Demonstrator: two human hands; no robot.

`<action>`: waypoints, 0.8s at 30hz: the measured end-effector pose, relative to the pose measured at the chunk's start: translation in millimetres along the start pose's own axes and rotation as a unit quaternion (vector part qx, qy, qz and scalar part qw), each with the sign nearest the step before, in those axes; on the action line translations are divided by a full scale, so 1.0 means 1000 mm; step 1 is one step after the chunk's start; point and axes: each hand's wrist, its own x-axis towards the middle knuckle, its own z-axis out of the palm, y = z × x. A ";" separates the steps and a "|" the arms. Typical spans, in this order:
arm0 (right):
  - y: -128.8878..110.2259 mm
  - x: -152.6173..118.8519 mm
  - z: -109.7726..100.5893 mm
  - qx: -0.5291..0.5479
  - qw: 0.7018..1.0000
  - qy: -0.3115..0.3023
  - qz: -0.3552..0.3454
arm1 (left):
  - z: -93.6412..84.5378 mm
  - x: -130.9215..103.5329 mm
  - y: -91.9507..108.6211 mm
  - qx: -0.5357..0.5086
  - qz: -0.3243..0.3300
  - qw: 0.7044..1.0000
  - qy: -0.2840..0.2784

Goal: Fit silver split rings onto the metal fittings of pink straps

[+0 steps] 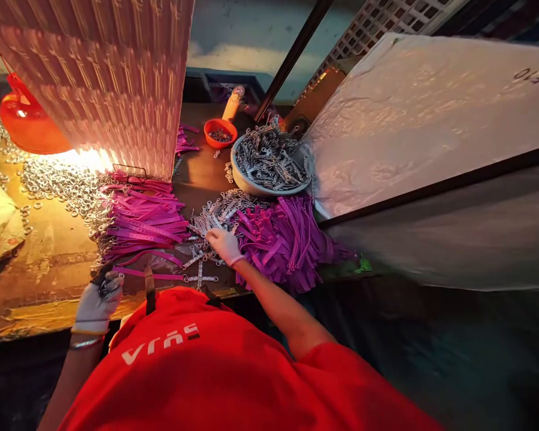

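My left hand (pixel 99 302), in a white glove with dark fingertips, is closed at the table's front edge, beside the left end of a purple strap (pixel 153 275); what its fingers hold is too small to name. The strap's right end meets a cross-shaped silver piece (pixel 200 278). My right hand (pixel 224 245), also gloved, has its fingers together at the edge of a pile of silver pieces (pixel 224 209); anything between them is hidden. Purple straps lie in a left pile (pixel 146 218) and a right pile (pixel 281 239).
Metal rings (pixel 63 182) spread over the left of the table under a red lamp (pixel 33 123). A corrugated sheet (pixel 130 78) hangs above. Behind the right hand stand a basin (pixel 272 161) of metal pieces and an orange bowl (pixel 220 133). A wrapped board (pixel 422 120) leans at right.
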 end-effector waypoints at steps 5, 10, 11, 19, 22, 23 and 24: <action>0.044 0.023 -0.043 -0.089 0.996 0.004 0.008 | 0.068 0.013 -0.027 0.010 0.020 0.997 -0.072; 0.043 -0.002 -0.010 -0.121 0.972 -0.137 -0.146 | 0.092 0.006 -0.053 0.009 0.073 0.992 -0.102; 0.042 -0.012 -0.001 -0.130 0.964 -0.162 -0.169 | 0.088 0.004 -0.058 0.012 0.073 0.993 -0.090; 0.029 -0.038 0.050 -0.188 0.938 -0.188 -0.224 | 0.053 -0.009 -0.088 -0.038 0.058 0.997 -0.020; 0.013 -0.039 0.067 -0.196 0.928 -0.197 -0.248 | 0.053 -0.006 -0.092 -0.046 0.047 0.997 -0.026; 0.009 -0.041 0.070 -0.200 0.928 -0.193 -0.249 | 0.052 -0.005 -0.092 -0.048 0.045 0.997 -0.030; 0.006 -0.045 0.073 -0.204 0.928 -0.188 -0.248 | 0.051 -0.003 -0.091 -0.049 0.043 0.997 -0.033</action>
